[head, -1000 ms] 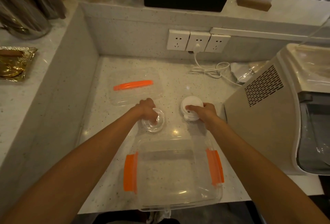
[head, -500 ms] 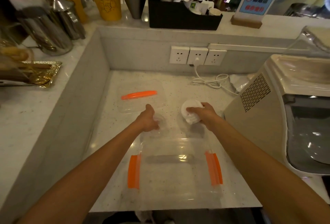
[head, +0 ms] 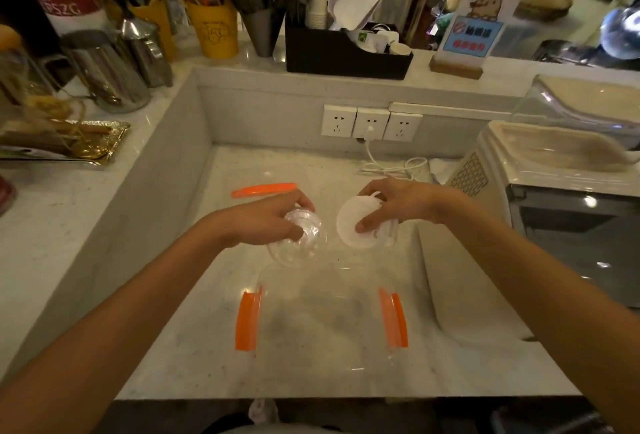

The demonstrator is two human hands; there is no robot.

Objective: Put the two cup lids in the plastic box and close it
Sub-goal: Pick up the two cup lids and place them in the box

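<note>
My left hand [head: 263, 220] grips a clear domed cup lid [head: 300, 243], lifted off the counter and tilted. My right hand [head: 398, 203] holds a white cup lid [head: 351, 226], also raised, its flat face turned toward me. Both lids hover just beyond the far edge of the clear plastic box [head: 322, 357], which stands open near the counter's front edge with orange clasps on its left and right sides. The box's clear lid, marked by an orange clasp [head: 265, 189], lies flat on the counter behind my left hand.
A cream-coloured machine [head: 540, 226] stands close on the right. Wall sockets [head: 370, 121] with a white cable [head: 391, 165] sit at the back. Raised ledges wall the left and rear, loaded with metal jugs [head: 114, 66], cups and a black organiser [head: 346, 53].
Both hands have picked their lids up off the counter and tilted them above the box's far edge. The view has also tipped upward.
</note>
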